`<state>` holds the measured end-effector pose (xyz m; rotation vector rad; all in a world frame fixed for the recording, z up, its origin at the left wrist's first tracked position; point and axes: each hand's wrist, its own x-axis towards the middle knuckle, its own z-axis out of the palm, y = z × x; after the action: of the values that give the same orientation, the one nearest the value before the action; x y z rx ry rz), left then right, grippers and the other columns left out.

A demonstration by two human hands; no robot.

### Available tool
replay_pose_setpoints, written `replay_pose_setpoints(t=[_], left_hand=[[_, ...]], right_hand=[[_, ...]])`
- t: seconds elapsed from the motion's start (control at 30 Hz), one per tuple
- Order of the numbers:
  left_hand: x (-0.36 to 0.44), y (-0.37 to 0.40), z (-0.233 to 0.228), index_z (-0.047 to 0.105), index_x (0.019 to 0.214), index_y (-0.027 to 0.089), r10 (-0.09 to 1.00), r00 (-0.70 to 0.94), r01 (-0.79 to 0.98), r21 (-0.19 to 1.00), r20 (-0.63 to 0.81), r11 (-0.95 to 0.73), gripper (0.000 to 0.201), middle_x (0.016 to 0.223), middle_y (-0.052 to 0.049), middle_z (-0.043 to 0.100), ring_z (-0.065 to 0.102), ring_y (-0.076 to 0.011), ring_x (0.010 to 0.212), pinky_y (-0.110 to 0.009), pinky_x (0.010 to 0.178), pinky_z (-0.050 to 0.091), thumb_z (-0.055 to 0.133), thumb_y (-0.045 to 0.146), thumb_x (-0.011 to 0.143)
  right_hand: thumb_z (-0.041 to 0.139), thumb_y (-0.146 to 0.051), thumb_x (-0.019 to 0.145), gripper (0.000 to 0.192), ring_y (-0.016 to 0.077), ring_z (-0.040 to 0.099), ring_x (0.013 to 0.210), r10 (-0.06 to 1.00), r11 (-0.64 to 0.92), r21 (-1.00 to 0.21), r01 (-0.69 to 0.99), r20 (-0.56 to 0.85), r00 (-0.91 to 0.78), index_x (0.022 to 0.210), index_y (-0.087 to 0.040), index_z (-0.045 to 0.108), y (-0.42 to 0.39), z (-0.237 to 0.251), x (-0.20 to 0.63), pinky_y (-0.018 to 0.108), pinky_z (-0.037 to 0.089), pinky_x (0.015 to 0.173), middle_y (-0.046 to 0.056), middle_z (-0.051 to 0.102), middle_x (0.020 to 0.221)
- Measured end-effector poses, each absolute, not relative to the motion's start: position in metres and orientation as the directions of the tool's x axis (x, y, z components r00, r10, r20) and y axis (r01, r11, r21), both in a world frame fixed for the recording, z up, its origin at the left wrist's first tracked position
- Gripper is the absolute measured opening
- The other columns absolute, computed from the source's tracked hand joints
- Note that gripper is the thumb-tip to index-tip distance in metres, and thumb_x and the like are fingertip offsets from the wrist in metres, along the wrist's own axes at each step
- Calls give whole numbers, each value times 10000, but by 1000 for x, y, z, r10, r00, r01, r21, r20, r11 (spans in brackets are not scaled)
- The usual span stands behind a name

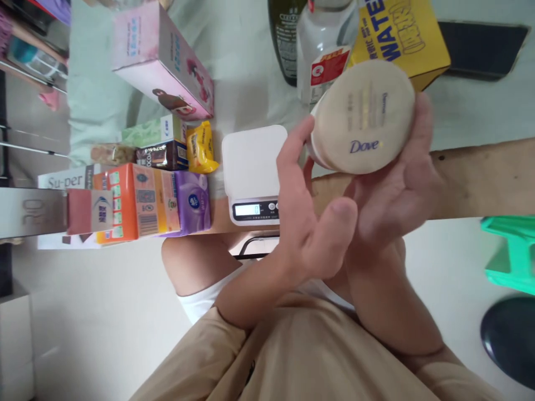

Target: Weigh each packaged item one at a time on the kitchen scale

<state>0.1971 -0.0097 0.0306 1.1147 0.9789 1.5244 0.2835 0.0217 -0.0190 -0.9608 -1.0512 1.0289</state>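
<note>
From the head camera, the right hand (390, 189) holds a round Dove jar (363, 117) up in front of the person, lid facing the camera, with the purple brand word readable on its cream-coloured top. Its fingers (422, 133) curl round the jar's right rim and its palm cups the underside, so the jar is gripped in the air above the desk (480, 178) edge, not resting on anything. The left hand (311, 223) is raised beside it, fingers (292, 150) loosely spread and mostly straight; its fingertip reaches the jar's left edge, but whether it truly touches cannot be told. It holds nothing of its own.

Just left of the hands, on the desk, sits a white kitchen scale (254, 172) with its display lit and its platform bare. Further left lies a cluster of packaged goods: an orange carton (129, 200), a purple packet (193, 203), a small yellow packet (201, 147), a dark cocoa box (163, 156) and a pink box (163, 61) farther back. Behind the jar stand a clear plastic bottle (324, 50) with a red label, a dark bottle (284, 39) and a yellow box (401, 30) with blue lettering. A green stool (510, 250) shows at the right edge, on the floor.
</note>
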Motion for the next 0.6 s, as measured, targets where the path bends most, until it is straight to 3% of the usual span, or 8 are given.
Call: replay_pose_setpoints(t=[0.1, 0.27, 0.4, 0.6], left_hand=[[172, -21, 46, 519, 1370, 380, 979, -123, -248, 950, 165, -191, 565, 1590, -39, 483, 395, -231, 1606, -426, 1341, 398, 711, 619, 895], [122, -26, 46, 597, 1303, 437, 970, -241, -200, 976, 40, -90, 571, 1545, 33, 547, 422, -269, 1603, -477, 1291, 475, 760, 716, 832], [85, -27, 45, 659, 1254, 441, 976, -219, -181, 983, 2, -42, 565, 1488, 58, 633, 437, -338, 1596, -468, 1160, 566, 745, 777, 808], [63, -21, 30, 642, 1281, 443, 983, -184, -282, 959, -25, -28, 638, 1496, 15, 617, 480, -320, 1557, -466, 1158, 567, 784, 777, 757]], right_hand=[[402, -697, 955, 544, 266, 269, 1708, 931, 342, -887, -309, 276, 239, 1450, -499, 513, 18, -12, 263, 559, 265, 1433, -103, 438, 1661], [442, -847, 876, 737, 278, 331, 1681, 985, 175, -930, -323, 166, 57, 1499, -456, 504, 17, -19, 236, 544, 376, 1379, -65, 445, 1700], [408, -942, 833, 816, 249, 401, 1645, 986, 117, -960, -255, 143, -83, 1504, -485, 490, 18, -27, 225, 488, 466, 1322, -93, 469, 1689], [390, -822, 945, 584, 254, 466, 1609, 973, 179, -950, -255, 210, -100, 1452, -581, 552, 20, -37, 222, 527, 432, 1329, -141, 569, 1604]])
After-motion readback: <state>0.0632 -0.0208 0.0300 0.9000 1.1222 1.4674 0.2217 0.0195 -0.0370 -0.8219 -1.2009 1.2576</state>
